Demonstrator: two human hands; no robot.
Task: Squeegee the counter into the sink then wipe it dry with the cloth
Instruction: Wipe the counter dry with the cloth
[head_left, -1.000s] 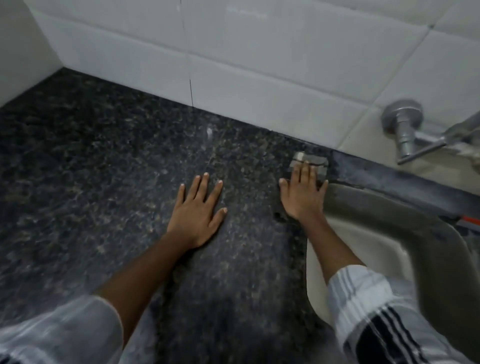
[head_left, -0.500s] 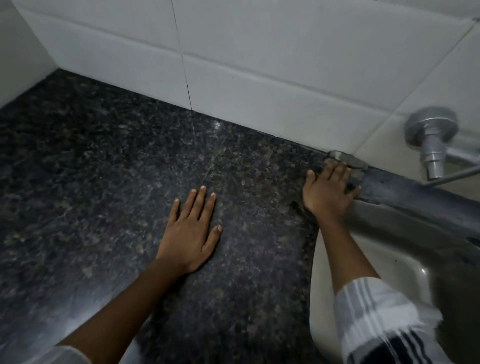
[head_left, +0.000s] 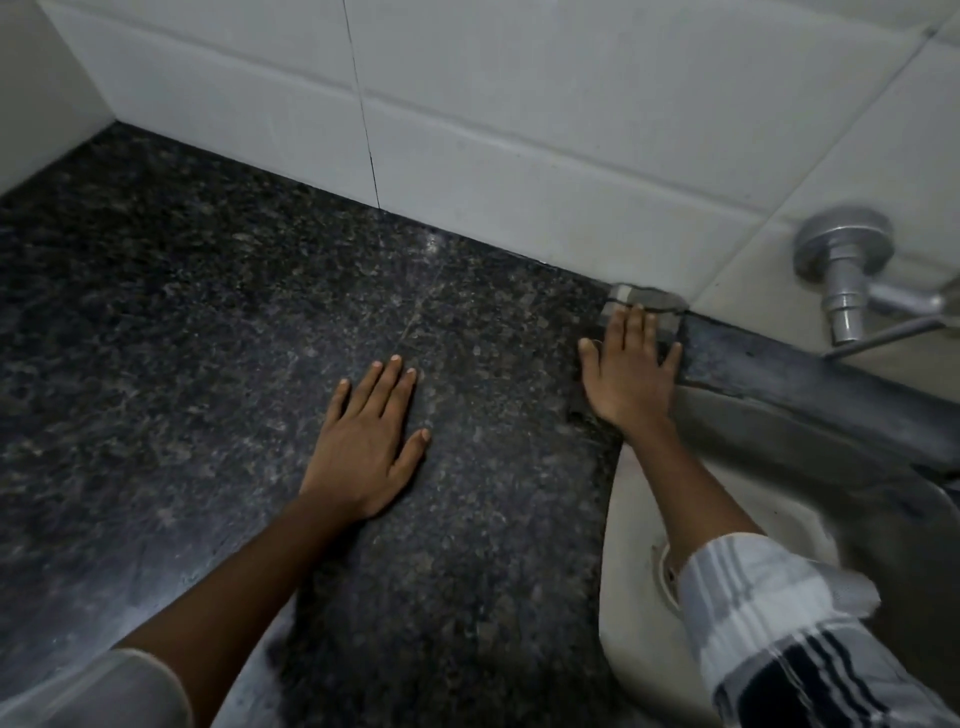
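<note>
Currently: both hands flat on the dark worktop (head_left: 171, 332), right hand at the sink corner.
Left hand (head_left: 370, 441) spread, empty, unmoved; right hand (head_left: 628, 376) has slid up-frame, fingers open over a small grey object (head_left: 647, 302), grip unclear. Sink (head_left: 631, 571) lower right; cloth unseen. Squeegeeing appears not begun.
</note>
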